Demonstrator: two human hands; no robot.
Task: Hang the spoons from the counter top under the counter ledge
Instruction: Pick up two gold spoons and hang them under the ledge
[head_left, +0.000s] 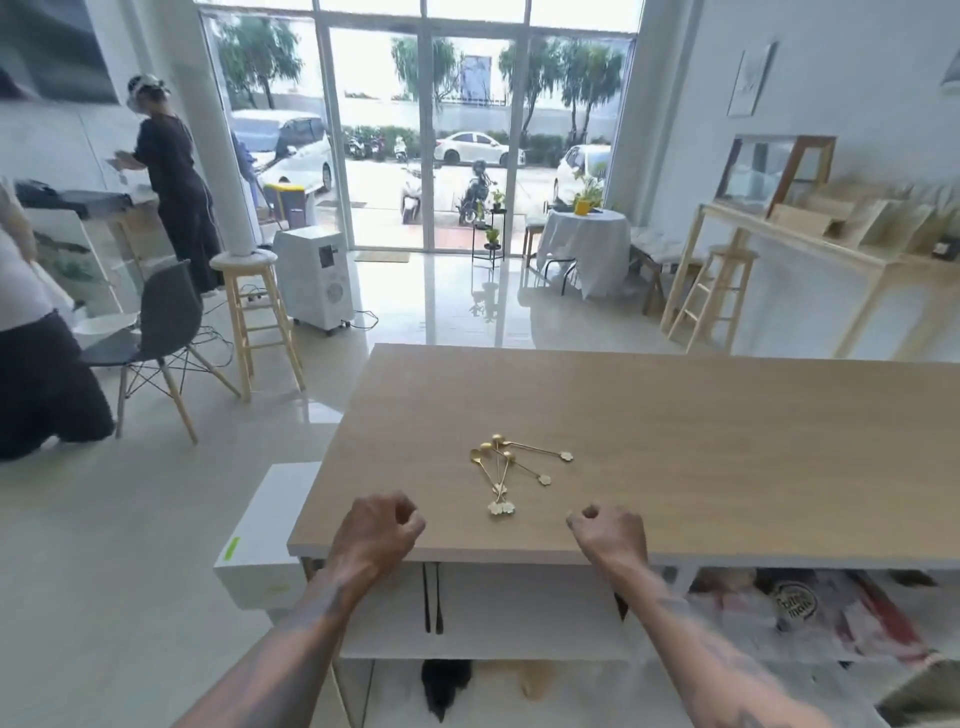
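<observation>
Several small gold spoons with flower-shaped handle ends lie in a loose fan on the wooden counter top, near its front edge. My left hand hovers over the front edge just left of the spoons, fingers curled, holding nothing. To the right of them my right hand is likewise curled and empty. Two dark utensils hang under the counter ledge between my forearms.
A white shelf sits below the ledge, with cluttered packets at the right. A white box stands at the counter's left end. Chair, stools and two people occupy the left side of the room.
</observation>
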